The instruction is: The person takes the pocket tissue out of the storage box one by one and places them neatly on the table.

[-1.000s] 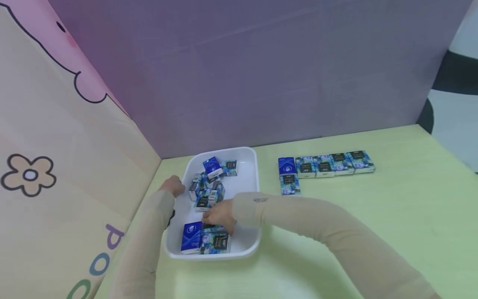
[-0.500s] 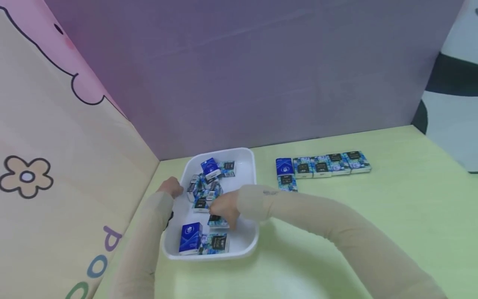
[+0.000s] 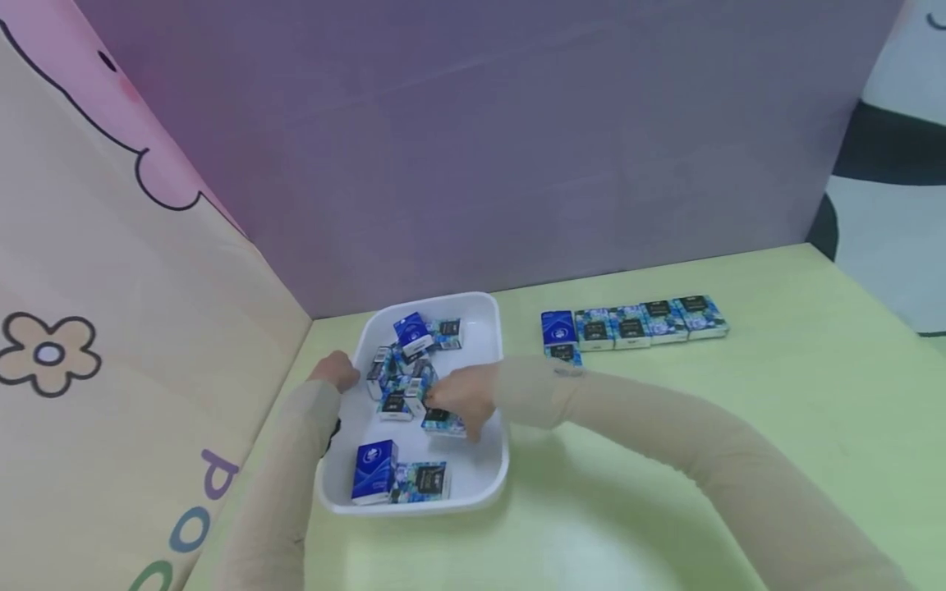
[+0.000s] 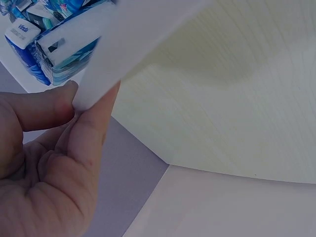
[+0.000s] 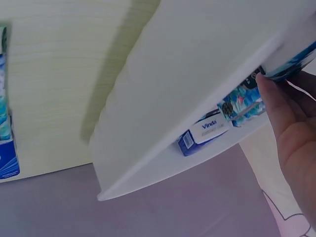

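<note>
My left hand point(image 3: 336, 371) pinches the left rim of a white plastic bin point(image 3: 476, 472); in the left wrist view, thumb and fingers meet on that rim point(image 4: 101, 81). Inside the bin, my right hand point(image 3: 467, 396) grips a floral blue tissue pack point(image 3: 442, 423), partly hidden under the fingers. A heap of floral and plain blue tissue packs lies beside it, among them a floral pack point(image 3: 395, 405) and a dark blue one point(image 3: 413, 332). At the bin's near end, a dark blue pack point(image 3: 374, 470) and a floral pack point(image 3: 421, 482) lie side by side.
On the green table point(image 3: 636, 443), right of the bin, several floral tissue packs point(image 3: 628, 327) form a row with a dark blue pack point(image 3: 558, 330) at its left end. Another floral pack point(image 3: 563, 354) lies below that one, partly behind my right sleeve. A purple-grey panel point(image 3: 473, 164) stands behind.
My right hand has moved the floral pack away from the near-end packs, farther back and rightward in the bin. My left hand stays on the rim. The view has shifted slightly.
</note>
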### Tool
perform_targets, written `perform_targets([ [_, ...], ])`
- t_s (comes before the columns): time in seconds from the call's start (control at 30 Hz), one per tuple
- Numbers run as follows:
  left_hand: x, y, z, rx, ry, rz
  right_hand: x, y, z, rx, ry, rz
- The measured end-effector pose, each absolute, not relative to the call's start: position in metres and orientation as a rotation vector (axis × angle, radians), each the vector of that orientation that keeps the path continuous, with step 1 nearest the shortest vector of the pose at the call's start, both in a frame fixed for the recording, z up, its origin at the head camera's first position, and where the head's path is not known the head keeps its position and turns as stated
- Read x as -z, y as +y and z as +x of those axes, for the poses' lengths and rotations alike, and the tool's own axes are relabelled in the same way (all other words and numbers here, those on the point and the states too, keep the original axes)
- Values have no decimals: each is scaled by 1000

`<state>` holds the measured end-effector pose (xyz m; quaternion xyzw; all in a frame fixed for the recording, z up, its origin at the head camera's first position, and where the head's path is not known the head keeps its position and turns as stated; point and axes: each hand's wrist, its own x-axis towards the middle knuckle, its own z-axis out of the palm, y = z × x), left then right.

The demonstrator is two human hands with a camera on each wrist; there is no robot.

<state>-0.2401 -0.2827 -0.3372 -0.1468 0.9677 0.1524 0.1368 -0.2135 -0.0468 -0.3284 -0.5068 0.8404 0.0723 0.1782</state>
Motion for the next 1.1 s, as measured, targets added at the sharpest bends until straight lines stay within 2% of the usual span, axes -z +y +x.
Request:
perform_targets([
  [0.8,347,-291,-257,-423,2779,-446,279,7,-215,-71,2571,-1307],
  [1.1,342,-285,-246,-423,2796,-440,269,49,-226,75,2681,-1212],
])
